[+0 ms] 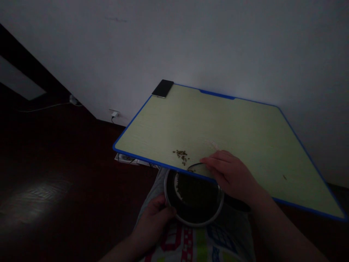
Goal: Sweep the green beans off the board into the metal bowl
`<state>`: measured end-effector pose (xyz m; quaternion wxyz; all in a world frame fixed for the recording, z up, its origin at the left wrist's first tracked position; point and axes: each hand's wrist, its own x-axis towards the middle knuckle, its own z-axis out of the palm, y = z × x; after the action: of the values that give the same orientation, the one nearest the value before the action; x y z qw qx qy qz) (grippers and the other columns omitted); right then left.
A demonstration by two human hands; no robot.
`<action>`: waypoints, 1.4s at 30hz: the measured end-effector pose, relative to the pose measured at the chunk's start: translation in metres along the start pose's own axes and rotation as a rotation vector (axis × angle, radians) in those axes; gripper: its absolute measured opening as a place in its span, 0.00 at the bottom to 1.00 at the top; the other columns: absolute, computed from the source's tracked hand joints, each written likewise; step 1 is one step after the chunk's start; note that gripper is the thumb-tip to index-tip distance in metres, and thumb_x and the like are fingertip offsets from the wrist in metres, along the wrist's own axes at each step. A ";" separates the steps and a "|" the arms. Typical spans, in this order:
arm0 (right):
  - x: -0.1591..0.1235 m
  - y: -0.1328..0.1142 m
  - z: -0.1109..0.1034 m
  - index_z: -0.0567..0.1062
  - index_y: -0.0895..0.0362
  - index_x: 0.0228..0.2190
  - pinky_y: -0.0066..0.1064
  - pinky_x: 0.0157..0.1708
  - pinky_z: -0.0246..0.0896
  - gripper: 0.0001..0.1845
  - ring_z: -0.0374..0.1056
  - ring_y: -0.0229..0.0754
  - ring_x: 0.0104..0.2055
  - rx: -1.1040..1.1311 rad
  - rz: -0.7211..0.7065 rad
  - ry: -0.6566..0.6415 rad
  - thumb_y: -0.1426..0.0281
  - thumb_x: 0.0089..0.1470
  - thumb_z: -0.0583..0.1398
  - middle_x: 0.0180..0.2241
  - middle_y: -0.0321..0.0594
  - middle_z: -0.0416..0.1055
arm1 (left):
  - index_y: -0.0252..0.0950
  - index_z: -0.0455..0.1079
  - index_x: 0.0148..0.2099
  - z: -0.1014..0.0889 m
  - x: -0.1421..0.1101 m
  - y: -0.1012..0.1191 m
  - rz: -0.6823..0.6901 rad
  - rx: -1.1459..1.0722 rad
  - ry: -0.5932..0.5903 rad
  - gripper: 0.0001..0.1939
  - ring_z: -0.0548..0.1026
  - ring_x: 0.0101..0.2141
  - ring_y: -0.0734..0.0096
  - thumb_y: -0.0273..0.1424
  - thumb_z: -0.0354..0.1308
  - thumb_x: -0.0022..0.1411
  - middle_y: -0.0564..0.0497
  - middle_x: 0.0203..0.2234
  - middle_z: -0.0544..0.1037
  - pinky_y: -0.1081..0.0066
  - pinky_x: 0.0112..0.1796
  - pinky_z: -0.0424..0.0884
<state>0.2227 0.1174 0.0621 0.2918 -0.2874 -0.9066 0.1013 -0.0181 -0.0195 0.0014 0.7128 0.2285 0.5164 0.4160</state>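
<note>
My left hand (156,217) grips the near left rim of a round metal bowl (196,222), thumb over the edge. Dark greenish small grains or beans (197,191) lie inside the bowl, which sits at my lap, partly under the table's front edge. In my right hand (227,171) is a spoon (195,165), its handle pinched by the fingers and its tip low at the table edge above the bowl. A small scatter of brown beans or seeds (181,155) lies on the tabletop just left of the spoon; a few more are by its tip.
The pale yellow-green table (226,123) has a blue rim and stands against a white wall (191,43). A dark phone or tablet (163,88) lies at its far left corner. A tiny brown piece (284,177) is at the right. A plugged-in white charger (115,114) is on the wall.
</note>
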 end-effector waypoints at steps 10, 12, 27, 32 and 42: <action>-0.006 -0.001 -0.002 0.81 0.56 0.49 0.38 0.40 0.76 0.16 0.78 0.45 0.39 -0.011 0.008 0.003 0.79 0.67 0.57 0.37 0.44 0.83 | 0.40 0.85 0.32 0.000 0.002 0.000 -0.023 -0.019 0.019 0.06 0.83 0.36 0.52 0.31 0.69 0.49 0.50 0.29 0.89 0.55 0.46 0.75; -0.005 -0.002 -0.001 0.81 0.55 0.50 0.39 0.40 0.77 0.16 0.78 0.45 0.39 -0.008 0.017 -0.005 0.79 0.67 0.57 0.37 0.44 0.83 | 0.40 0.85 0.33 0.000 0.002 -0.001 -0.024 -0.029 0.021 0.06 0.83 0.36 0.52 0.31 0.69 0.49 0.51 0.29 0.88 0.55 0.46 0.75; -0.009 -0.009 -0.005 0.81 0.56 0.49 0.39 0.39 0.77 0.16 0.79 0.46 0.37 -0.072 0.019 0.028 0.80 0.66 0.57 0.36 0.44 0.83 | 0.41 0.85 0.32 0.000 0.002 -0.001 -0.030 -0.052 0.006 0.05 0.84 0.34 0.53 0.31 0.71 0.48 0.52 0.28 0.89 0.58 0.45 0.76; -0.006 -0.012 -0.001 0.80 0.57 0.50 0.37 0.37 0.76 0.16 0.78 0.45 0.37 -0.050 0.004 0.022 0.79 0.67 0.57 0.37 0.45 0.83 | 0.42 0.86 0.32 -0.001 0.003 -0.003 -0.021 -0.064 0.016 0.05 0.85 0.36 0.52 0.31 0.71 0.48 0.52 0.29 0.90 0.58 0.45 0.76; -0.016 -0.009 -0.007 0.80 0.55 0.50 0.36 0.36 0.76 0.17 0.79 0.45 0.37 -0.057 0.027 0.029 0.79 0.67 0.57 0.36 0.43 0.83 | 0.42 0.85 0.30 0.001 0.003 0.000 -0.041 -0.035 -0.007 0.04 0.86 0.36 0.50 0.32 0.70 0.49 0.51 0.29 0.90 0.54 0.47 0.77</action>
<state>0.2330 0.1007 0.0637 0.2954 -0.3092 -0.9008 0.0754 -0.0172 -0.0165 -0.0002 0.7269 0.2066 0.5111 0.4096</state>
